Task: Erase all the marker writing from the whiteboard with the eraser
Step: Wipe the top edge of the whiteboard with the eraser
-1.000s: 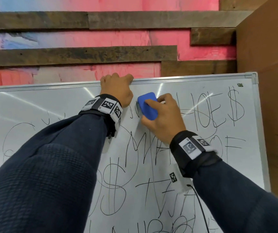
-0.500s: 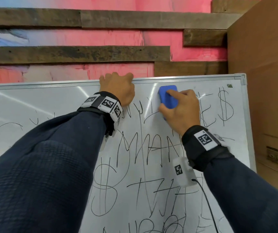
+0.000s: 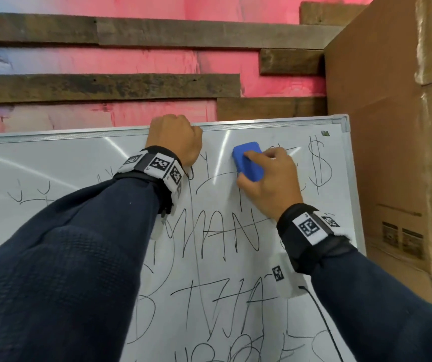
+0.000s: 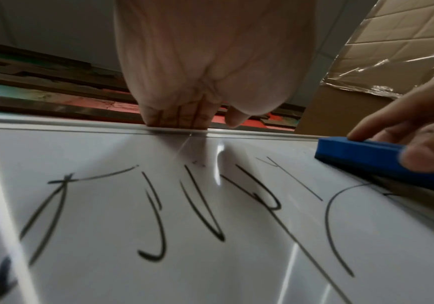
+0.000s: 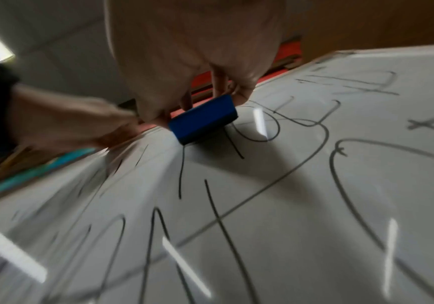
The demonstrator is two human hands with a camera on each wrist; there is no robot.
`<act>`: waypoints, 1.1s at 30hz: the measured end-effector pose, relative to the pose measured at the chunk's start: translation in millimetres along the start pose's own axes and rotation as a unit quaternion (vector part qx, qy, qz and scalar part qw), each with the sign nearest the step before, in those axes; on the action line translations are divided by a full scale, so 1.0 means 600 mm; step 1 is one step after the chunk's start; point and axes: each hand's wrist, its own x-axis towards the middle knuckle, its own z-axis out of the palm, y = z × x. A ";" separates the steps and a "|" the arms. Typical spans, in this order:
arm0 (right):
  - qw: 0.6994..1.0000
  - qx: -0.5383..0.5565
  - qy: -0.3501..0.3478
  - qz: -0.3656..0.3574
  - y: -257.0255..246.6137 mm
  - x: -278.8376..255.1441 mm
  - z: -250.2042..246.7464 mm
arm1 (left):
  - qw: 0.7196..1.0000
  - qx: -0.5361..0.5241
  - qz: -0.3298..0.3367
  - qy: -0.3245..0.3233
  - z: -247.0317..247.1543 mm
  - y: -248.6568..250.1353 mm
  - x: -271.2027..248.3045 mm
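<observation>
Hands at work near the whiteboard's [image 3: 53, 163] top edge: the left hand [image 3: 174, 138] curls its fingers over the metal frame, while the right hand [image 3: 269, 178] grips a blue eraser [image 3: 247, 161] flat against the surface, toward the upper right corner. It looks light and slightly soft, best pinched by its long sides. Legible among the black marker writing [image 3: 225, 231]: "MAN" and a dollar sign; a cardboard box [image 3: 392, 126] alongside shows "88".
</observation>
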 end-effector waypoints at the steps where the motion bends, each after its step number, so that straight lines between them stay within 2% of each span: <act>1: 0.999 0.018 0.024 0.032 0.004 0.004 -0.002 | 1.000 -0.007 0.006 0.004 0.006 -0.001 0.001; 2: 0.998 0.023 0.030 0.040 0.005 0.005 -0.003 | 1.000 -0.012 0.002 0.009 0.012 -0.003 0.002; 5: 0.998 -0.029 -0.031 -0.045 0.000 -0.007 0.001 | 1.000 -0.004 0.001 0.009 0.035 0.000 0.003; 6: 0.998 -0.032 -0.032 -0.052 0.002 -0.007 0.001 | 1.000 0.001 0.002 0.004 0.040 0.002 0.003; 9: 1.000 0.010 0.018 0.020 0.009 0.011 -0.006 | 1.000 -0.014 -0.024 0.014 0.037 0.012 0.006; 10: 1.000 0.012 0.020 0.016 0.004 0.016 -0.005 | 0.999 -0.021 -0.032 0.016 0.035 0.015 0.009; 13: 0.997 -0.030 -0.036 -0.065 -0.023 0.018 0.007 | 0.998 -0.049 -0.021 0.027 0.021 0.034 0.016; 14: 0.996 -0.034 -0.042 -0.070 -0.029 0.019 0.011 | 0.998 -0.051 -0.011 0.030 0.015 0.040 0.018; 19: 0.999 -0.004 0.037 0.031 -0.005 0.032 -0.012 | 0.998 -0.064 0.009 0.015 0.010 0.045 0.023; 22: 0.994 0.005 0.066 0.084 0.023 0.033 -0.035 | 0.999 -0.053 -0.009 -0.005 0.019 0.052 0.020; 25: 0.999 -0.039 0.016 0.029 0.030 0.018 -0.041 | 0.999 -0.008 -0.030 -0.042 0.029 0.066 0.013; 27: 0.999 -0.052 -0.006 -0.009 0.039 0.008 -0.043 | 0.998 -0.023 -0.040 -0.041 0.029 0.072 0.012; 31: 0.991 0.002 0.085 0.099 0.067 0.024 -0.062 | 0.995 -0.053 -0.065 -0.049 0.022 0.084 0.015; 33: 0.996 -0.023 0.045 0.070 0.065 0.020 -0.061 | 0.995 -0.059 -0.068 -0.046 0.020 0.098 0.018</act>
